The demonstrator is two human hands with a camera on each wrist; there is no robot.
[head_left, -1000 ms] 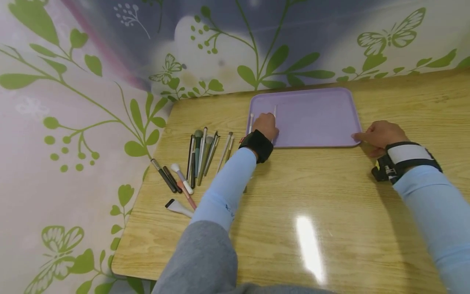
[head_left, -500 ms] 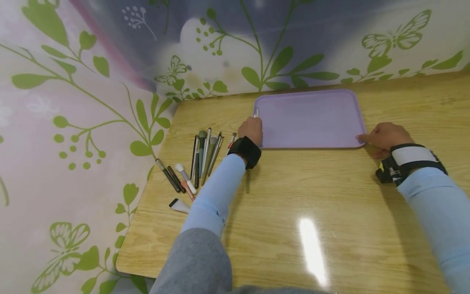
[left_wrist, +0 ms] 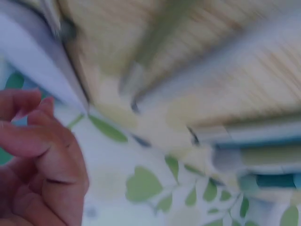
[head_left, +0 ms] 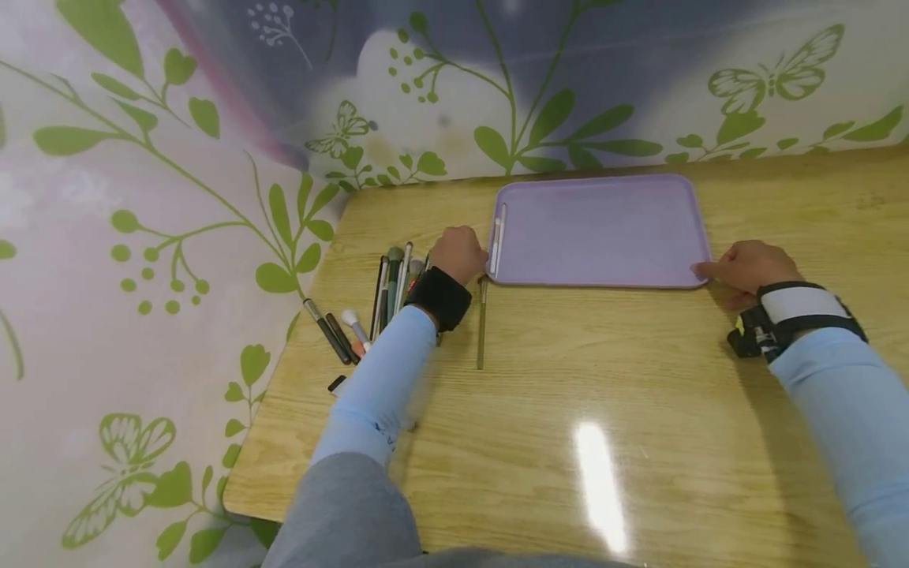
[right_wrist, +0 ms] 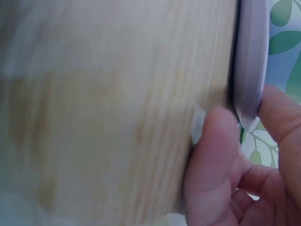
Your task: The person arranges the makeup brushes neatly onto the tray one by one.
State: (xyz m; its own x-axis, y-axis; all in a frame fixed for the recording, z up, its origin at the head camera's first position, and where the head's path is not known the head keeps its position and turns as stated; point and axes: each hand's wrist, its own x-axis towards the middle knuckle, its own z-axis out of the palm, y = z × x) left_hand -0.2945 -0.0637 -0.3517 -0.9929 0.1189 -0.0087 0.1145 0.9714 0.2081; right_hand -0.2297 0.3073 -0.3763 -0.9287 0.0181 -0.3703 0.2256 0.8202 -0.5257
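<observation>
In the head view, my left hand hovers over a cluster of makeup brushes, just left of the lilac tray. Its fingers are loosely curled with nothing between them in the left wrist view, where the brushes look blurred. Two slim white brushes lie side by side along the tray's left end. At the tray's near right corner, my right hand pinches the rim. The right wrist view has a fingertip on the tray's edge and another finger close below it.
An olive-handled brush lies on the wooden table below the tray's left corner. Dark-handled brushes and a white-handled one sit further left. Behind the table hangs a leaf-patterned wall covering.
My left hand has set a white brush beside the other at the tray's left end, let go, and moved left over the cluster. My right hand stays at the corner.
</observation>
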